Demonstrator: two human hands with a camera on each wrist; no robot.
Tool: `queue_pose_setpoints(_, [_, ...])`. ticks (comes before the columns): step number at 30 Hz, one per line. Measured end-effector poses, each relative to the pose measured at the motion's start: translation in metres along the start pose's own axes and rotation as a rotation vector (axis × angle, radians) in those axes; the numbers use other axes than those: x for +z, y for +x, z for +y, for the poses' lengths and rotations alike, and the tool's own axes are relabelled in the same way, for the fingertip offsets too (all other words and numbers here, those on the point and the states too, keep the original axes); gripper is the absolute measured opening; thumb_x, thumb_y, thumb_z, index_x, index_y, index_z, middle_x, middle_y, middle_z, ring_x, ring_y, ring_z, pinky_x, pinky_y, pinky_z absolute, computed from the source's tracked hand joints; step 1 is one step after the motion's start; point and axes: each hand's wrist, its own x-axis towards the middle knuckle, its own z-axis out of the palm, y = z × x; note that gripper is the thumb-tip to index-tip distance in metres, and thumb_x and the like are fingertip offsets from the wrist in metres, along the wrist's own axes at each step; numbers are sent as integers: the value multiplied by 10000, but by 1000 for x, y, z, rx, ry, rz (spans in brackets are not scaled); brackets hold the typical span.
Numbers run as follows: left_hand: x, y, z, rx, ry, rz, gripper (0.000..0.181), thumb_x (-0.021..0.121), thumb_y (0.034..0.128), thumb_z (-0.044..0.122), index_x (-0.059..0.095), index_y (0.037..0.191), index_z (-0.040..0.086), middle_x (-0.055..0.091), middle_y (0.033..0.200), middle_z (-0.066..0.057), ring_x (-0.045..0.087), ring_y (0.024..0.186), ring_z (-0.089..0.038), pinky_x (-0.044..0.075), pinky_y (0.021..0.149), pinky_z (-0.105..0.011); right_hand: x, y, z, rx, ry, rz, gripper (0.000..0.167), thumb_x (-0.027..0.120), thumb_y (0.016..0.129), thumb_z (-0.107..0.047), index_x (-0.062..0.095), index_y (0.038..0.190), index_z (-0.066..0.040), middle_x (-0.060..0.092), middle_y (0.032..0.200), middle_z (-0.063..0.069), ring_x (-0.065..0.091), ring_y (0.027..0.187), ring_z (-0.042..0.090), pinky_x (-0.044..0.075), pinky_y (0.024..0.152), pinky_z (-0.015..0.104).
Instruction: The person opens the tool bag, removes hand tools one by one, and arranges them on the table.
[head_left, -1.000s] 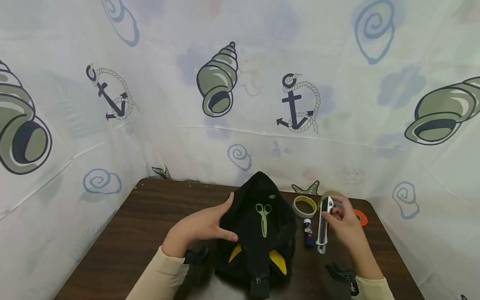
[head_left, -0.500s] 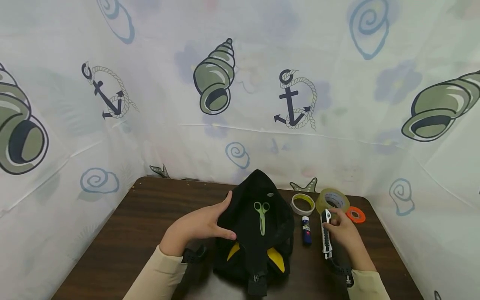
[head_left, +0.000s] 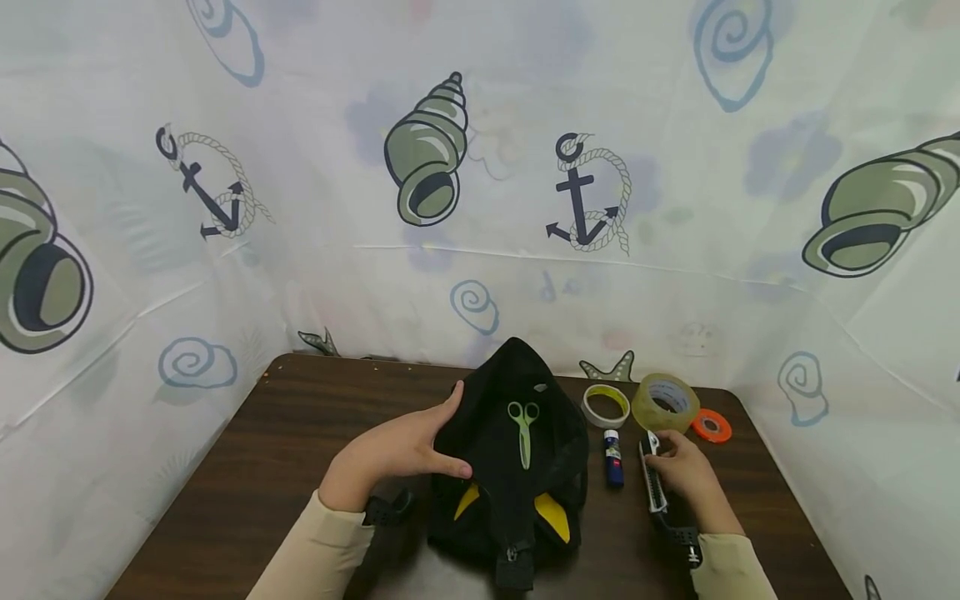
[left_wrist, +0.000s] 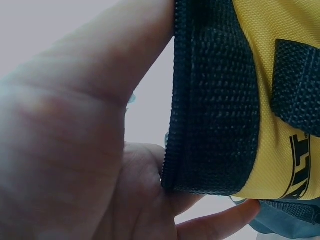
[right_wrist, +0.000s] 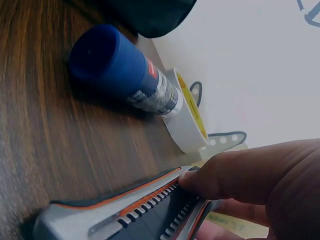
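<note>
A black tool bag (head_left: 487, 425) with yellow panels stands mid-table. My left hand (head_left: 390, 454) holds its left side, thumb on the front and the other fingers mostly hidden behind. The left wrist view shows the bag's black edge band (left_wrist: 215, 110) between thumb and fingers. Green scissors (head_left: 524, 442) lie on the bag's black fabric; I cannot tell whether they are inside it. To the right, my right hand (head_left: 690, 477) pinches a utility knife (head_left: 652, 479) near its far end, low over the table. Up close, the knife (right_wrist: 145, 207) has grey and orange sides.
Left of the knife stands a blue glue stick (head_left: 613, 461). Behind are a white tape roll (head_left: 592, 410) with a yellow core, a clear tape roll (head_left: 684, 408) and an orange tape roll (head_left: 711, 426). A printed curtain (head_left: 510, 275) hangs behind the table (head_left: 315, 408).
My right hand has lowered the utility knife towards the table, nearer to me, uncovering the clear tape roll. My left hand stays on the bag. The head view has shifted slightly.
</note>
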Motion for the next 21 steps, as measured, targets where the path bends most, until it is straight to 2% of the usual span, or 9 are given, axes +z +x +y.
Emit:
queue_pose_setpoints(5, [1, 2, 0, -10, -1, 7, 1310, 818, 860, 720, -62, 1760, 357, 222, 1816, 12, 393, 1633, -271, 402, 1281, -570, -5, 2, 0, 6, -23, 14, 518, 721, 1005, -143, 548, 1433, 93, 723, 939, 209, 655, 664, 198, 560, 584, 340])
queue_pose_setpoints(10, [2, 4, -1, -10, 4, 13, 1310, 813, 858, 730, -61, 1760, 359, 225, 1813, 22, 409, 1626, -268, 417, 1272, -567, -8, 5, 0, -4, -79, 40, 447, 709, 1025, -177, 608, 1404, 38, 763, 1012, 228, 672, 703, 204, 542, 601, 337])
queue_pose_setpoints(21, [2, 8, 3, -23, 8, 19, 1296, 810, 860, 729, -52, 1758, 371, 251, 1808, 17, 423, 1618, -272, 423, 1265, -572, -11, 14, 1, 13, -92, 17, 440, 693, 1046, -184, 589, 1422, 21, 734, 1004, 220, 672, 694, 205, 562, 603, 340])
